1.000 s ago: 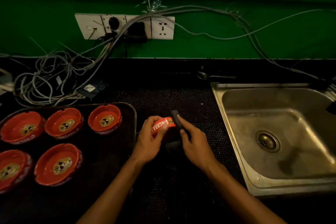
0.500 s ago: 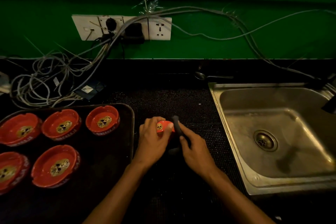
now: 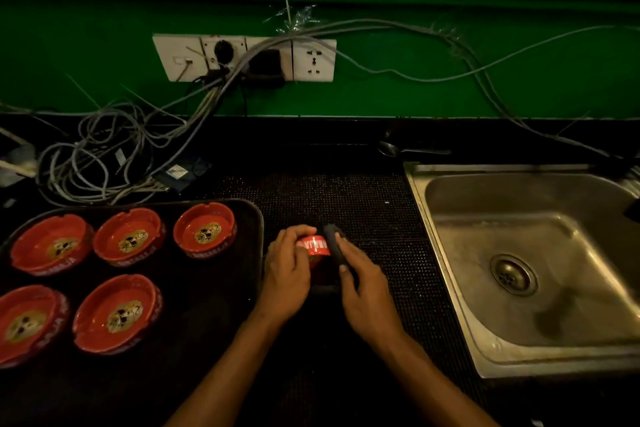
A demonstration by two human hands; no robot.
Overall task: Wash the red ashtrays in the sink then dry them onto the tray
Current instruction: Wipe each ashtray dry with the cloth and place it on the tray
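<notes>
A dim black worktop [image 3: 346, 204] runs under a green wall, with a tangle of cables at the far left and a steel sink [image 3: 519, 253] on the right. The tray [image 3: 254, 218] sits on the left and carries five red ashtrays, three in the far row and two nearer. The sixth ashtray [image 3: 313, 246] is held up on its edge between the two hands, just right of the tray's right rim and well left of the sink, its lettered side wall facing the camera. The left hand [image 3: 287, 274] curls its fingers over the ashtray's left side and grips it. The right hand [image 3: 363, 291] holds a dark cloth or pad [image 3: 334, 246] against the ashtray's right side; what exactly it is I cannot tell in this light. The tray lies to the left, so the left hand is the nearer one to set the ashtray down there, a short move sideways
</notes>
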